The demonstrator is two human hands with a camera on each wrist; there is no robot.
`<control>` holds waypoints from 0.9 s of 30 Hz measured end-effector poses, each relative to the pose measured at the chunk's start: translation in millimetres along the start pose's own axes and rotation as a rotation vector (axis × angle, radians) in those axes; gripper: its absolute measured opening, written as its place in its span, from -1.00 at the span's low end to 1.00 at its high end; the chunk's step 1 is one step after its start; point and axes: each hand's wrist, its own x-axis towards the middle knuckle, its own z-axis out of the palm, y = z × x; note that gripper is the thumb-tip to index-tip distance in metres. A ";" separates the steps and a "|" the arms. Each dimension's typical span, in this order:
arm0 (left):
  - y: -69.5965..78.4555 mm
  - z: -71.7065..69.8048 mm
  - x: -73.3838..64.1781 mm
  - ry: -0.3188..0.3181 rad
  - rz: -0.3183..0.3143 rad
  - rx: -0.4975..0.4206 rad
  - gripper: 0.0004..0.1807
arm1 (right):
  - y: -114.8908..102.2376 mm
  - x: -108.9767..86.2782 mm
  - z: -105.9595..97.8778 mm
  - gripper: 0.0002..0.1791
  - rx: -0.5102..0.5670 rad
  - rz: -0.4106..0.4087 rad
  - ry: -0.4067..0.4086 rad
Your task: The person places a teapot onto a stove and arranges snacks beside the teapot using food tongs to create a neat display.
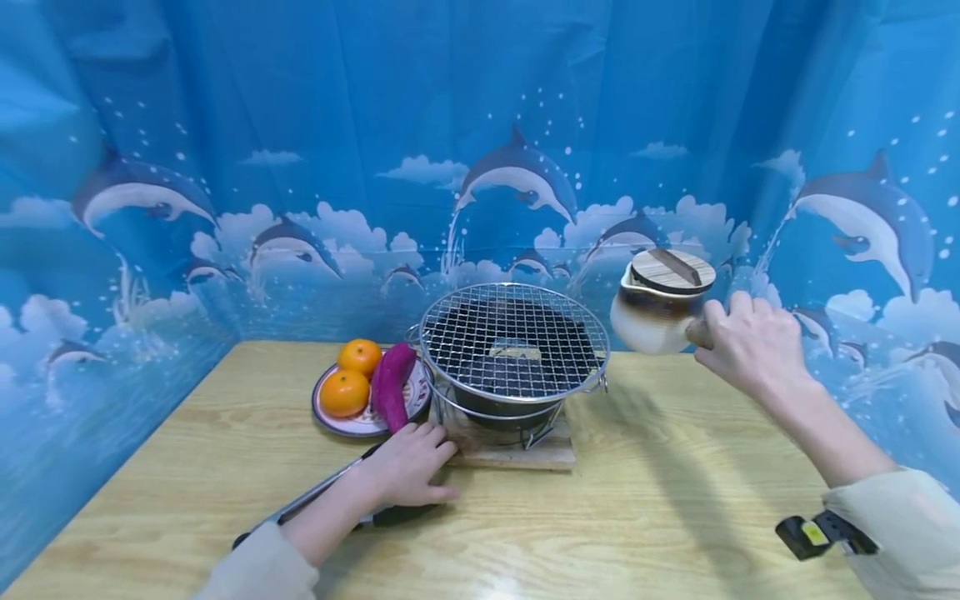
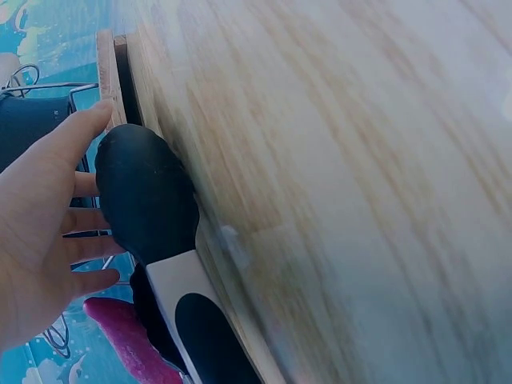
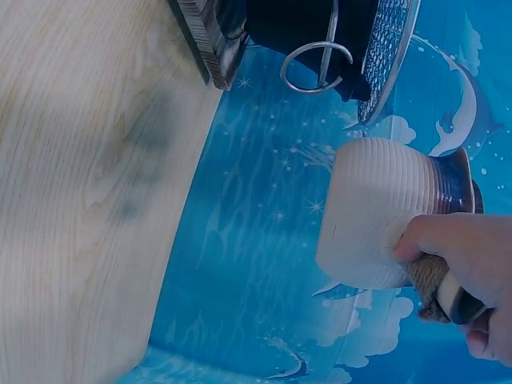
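My right hand (image 1: 757, 342) grips the side handle of a small ceramic teapot (image 1: 651, 321), brown at the rim and cream below. Its round wooden lid (image 1: 672, 271) sits on top. The right wrist view shows the ribbed teapot (image 3: 376, 212) in the air, with fingers curled round its rope-wrapped handle (image 3: 426, 280). My left hand (image 1: 405, 467) is low over the table, fingers loosely spread beside black-tipped tongs (image 2: 148, 188); part of the tongs is hidden under the hand. Just ahead stands a charcoal grill with a round wire mesh (image 1: 513, 337).
Left of the grill, a patterned plate (image 1: 337, 427) holds two oranges (image 1: 345, 393) and a purple sweet potato (image 1: 392, 387). The grill stands on a wooden board (image 1: 487, 454) on the wood-grain table (image 1: 637, 500). A blue dolphin-print curtain (image 1: 360, 108) hangs behind.
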 end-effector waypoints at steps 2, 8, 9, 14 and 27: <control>0.1 0.1 0.1 -0.001 0.001 -0.002 -0.41 | -0.1 0.3 -0.8 -0.59 0.000 -0.003 0.005; 0.0 0.0 -0.6 0.012 0.009 0.006 -0.42 | -2.0 1.8 -3.1 -0.66 0.005 -0.024 0.071; 0.0 -0.1 -0.8 0.015 0.010 0.007 -0.41 | -2.5 2.3 -3.8 -0.67 0.006 -0.027 0.078; 0.5 -0.1 -1.2 0.021 0.011 0.007 -0.42 | -4.2 5.0 -6.6 -0.63 0.015 -0.025 0.062; 1.0 0.3 -2.0 0.029 0.010 0.006 -0.42 | -4.7 12.2 -12.4 -0.64 0.028 -0.016 0.071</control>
